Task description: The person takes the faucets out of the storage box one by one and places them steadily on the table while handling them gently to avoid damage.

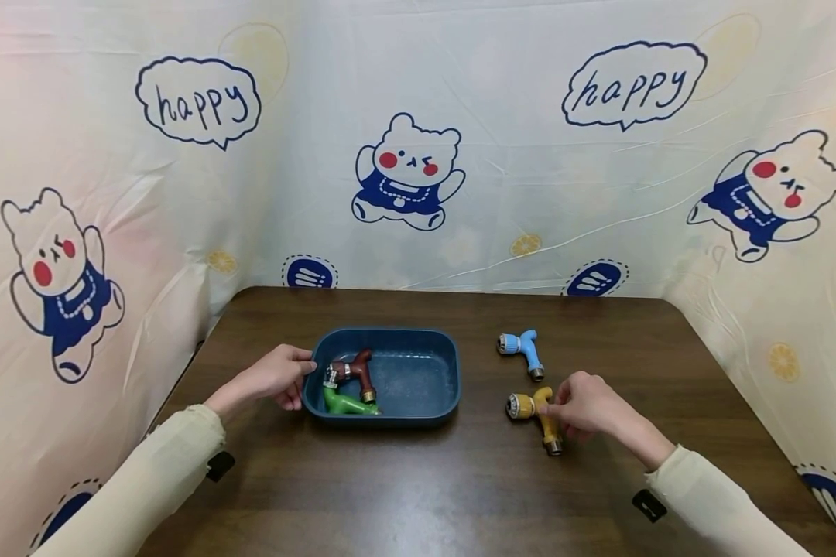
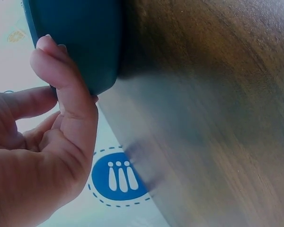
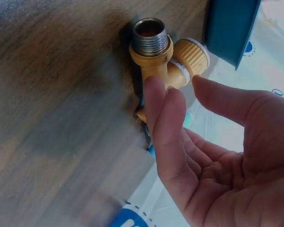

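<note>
My left hand (image 1: 283, 377) grips the left end of a dark blue rectangular tray (image 1: 418, 422), thumb at the rim; in the left wrist view its fingers (image 2: 68, 78) bend against the tray's wall. Inside, at the left, lie a brown tap (image 1: 362, 375) and a green tap (image 1: 348, 403). My right hand (image 1: 588, 406) is at a yellow tap (image 1: 545, 422) on the table, fingertips right by its body. The right wrist view shows thumb and fingers apart, with the tap's threaded metal end (image 3: 150, 40) beyond them. A light blue tap (image 1: 529, 352) lies just behind.
Everything stands on a brown wooden table (image 1: 418, 495) with rounded far corners. A pale curtain (image 1: 501, 193) printed with cartoon bears and "happy" bubbles encloses the back and both sides. Each sleeve has a small black clip near the cuff.
</note>
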Tool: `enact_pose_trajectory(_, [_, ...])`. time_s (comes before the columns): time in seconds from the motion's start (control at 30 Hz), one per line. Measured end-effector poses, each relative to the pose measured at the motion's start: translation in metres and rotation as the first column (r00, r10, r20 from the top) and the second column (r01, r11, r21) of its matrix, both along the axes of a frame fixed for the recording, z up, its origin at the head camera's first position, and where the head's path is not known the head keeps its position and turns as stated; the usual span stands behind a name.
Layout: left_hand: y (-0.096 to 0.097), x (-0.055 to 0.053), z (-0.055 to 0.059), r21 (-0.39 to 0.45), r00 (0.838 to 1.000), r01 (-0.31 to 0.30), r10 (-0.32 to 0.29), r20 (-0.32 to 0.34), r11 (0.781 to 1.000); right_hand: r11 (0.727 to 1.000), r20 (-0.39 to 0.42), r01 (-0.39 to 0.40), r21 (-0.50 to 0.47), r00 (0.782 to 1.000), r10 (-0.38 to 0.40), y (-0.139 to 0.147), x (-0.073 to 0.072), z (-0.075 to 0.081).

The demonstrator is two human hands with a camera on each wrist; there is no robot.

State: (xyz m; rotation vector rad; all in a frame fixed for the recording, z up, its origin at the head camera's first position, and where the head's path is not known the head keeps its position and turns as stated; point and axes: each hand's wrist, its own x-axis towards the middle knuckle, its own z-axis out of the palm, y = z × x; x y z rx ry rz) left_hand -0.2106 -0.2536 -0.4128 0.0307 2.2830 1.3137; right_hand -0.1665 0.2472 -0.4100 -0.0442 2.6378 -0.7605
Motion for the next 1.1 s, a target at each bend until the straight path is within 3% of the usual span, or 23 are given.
enact_pose_trajectory(0.47, [0.0, 0.001, -0.003, -0.018, 0.999, -0.031, 0.031, -0.039, 0.999, 1.0, 0.009, -0.023, 0.015, 1.0, 0.023, -0.002, 0.0, 0.005])
enact_pose_trajectory(0.87, [-0.01, 0.0, -0.011, 0.042, 0.99, 0.099, -0.094, -0.105, 0.994, 0.999, 0.013, -0.045, 0.026, 0.999, 0.044, -0.004, -0.001, 0.001])
enact_pose_trajectory(1.1, [-0.014, -0.001, -0.011, 0.071, 0.982, 0.168, -0.16, -0.104, 0.983, 0.998, 0.015, -0.064, 0.024, 0.998, 0.064, -0.005, -0.004, 0.003])
